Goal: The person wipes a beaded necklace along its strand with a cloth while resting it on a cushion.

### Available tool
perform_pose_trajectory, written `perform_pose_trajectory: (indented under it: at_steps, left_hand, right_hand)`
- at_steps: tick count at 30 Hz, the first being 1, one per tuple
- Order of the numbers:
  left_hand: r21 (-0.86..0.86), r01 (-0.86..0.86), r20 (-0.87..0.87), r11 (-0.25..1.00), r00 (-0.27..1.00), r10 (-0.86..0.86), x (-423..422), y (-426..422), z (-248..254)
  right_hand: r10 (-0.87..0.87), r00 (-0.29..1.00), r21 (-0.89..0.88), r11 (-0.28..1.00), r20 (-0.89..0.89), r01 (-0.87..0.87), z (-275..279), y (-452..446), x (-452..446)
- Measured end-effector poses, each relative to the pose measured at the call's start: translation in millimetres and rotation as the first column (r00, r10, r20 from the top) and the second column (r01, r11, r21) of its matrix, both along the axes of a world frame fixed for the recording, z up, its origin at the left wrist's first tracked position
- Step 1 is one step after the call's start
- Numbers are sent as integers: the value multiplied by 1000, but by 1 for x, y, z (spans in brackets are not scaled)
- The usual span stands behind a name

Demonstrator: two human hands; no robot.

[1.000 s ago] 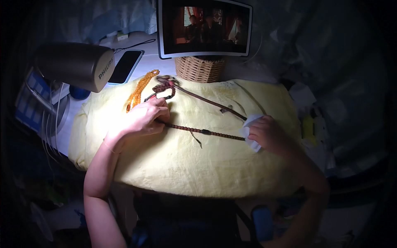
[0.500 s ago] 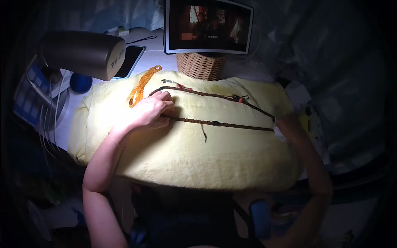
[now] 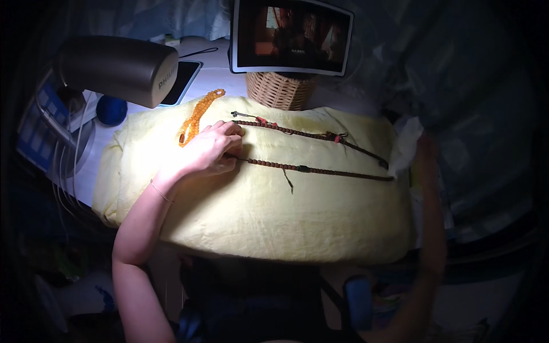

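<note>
A long string of dark brown beads (image 3: 334, 172) lies in a stretched loop across a pale yellow cloth-covered cushion (image 3: 274, 223). It has dark tassel cords, small red pieces and a darker bead on its lower strand. My left hand (image 3: 209, 150) rests at the loop's left end, fingers curled down over it and hiding that part. My right hand (image 3: 426, 157), dim and blurred, is at the cushion's right edge, apart from the beads, with a white tissue (image 3: 407, 142) at its fingers. Above my left hand lies a bundled strand of orange beads (image 3: 198, 117).
A lamp head (image 3: 117, 70) overhangs the left side and lights my left hand. At the back a tablet (image 3: 291, 37) playing a video leans above a wicker basket (image 3: 279, 90). A phone (image 3: 186, 80), a blue ball-like object (image 3: 111, 110) and cables sit at the left.
My right hand has come off the loop's right end and moved right and up with the white tissue. My left hand stays at the left end; the strands have shifted slightly right.
</note>
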State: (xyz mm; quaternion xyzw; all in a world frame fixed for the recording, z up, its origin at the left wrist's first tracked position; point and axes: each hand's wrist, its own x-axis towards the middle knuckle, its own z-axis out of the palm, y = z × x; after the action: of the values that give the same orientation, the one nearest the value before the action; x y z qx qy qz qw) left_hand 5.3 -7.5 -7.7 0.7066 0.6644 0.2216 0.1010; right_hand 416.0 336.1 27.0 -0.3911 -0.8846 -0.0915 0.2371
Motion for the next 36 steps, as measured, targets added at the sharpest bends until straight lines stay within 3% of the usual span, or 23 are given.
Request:
perform_pose_trajectory:
  at_steps: [2, 3, 5, 6, 7, 8, 9, 13, 16, 22, 36]
  left_hand:
    - [-4, 4, -2, 1000, 1000, -4, -1, 2, 0]
    - [-1, 14, 1, 1000, 1000, -14, -2, 2, -1]
    - [-14, 33, -13, 999, 999, -33, -5, 3, -1]
    - [2, 36, 1, 999, 999, -36, -5, 3, -2]
    - [-1, 26, 14, 1000, 1000, -26, -4, 3, -2]
    - [-3, 13, 25, 1000, 1000, -13, -3, 3, -1]
    - [-19, 14, 31, 1000, 999, -13, -3, 3, 1]
    - [-45, 14, 63, 999, 998, -12, -6, 3, 1]
    - [-63, 19, 95, 998, 995, -13, -5, 4, 5]
    - [-58, 41, 143, 998, 989, -32, -8, 3, 1]
    - [2, 137, 115, 991, 984, -136, 2, 12, -4]
  right_hand:
    - [28, 999, 191, 981, -26, -22, 11, -22, -18]
    - [223, 955, 76, 974, -196, -212, 8, -46, -40]
    - [497, 672, -69, 774, -549, -629, 1, -95, -85]
    - [490, 701, -227, 712, -518, -665, -10, -120, -108]
    - [705, 683, -47, 689, -191, -723, -9, -136, -126]
    - [726, 682, -115, 673, -90, -731, -16, -151, -135]
    - [773, 622, -162, 603, -125, -781, -25, -155, -142]
    - [727, 644, -243, 597, -239, -764, -32, -159, -151]
    - [784, 600, -183, 574, -158, -798, -34, -160, -152]
    - [766, 635, -151, 619, -100, -771, -42, -155, -151]
    - [780, 609, -153, 591, -142, -792, -47, -149, -148]
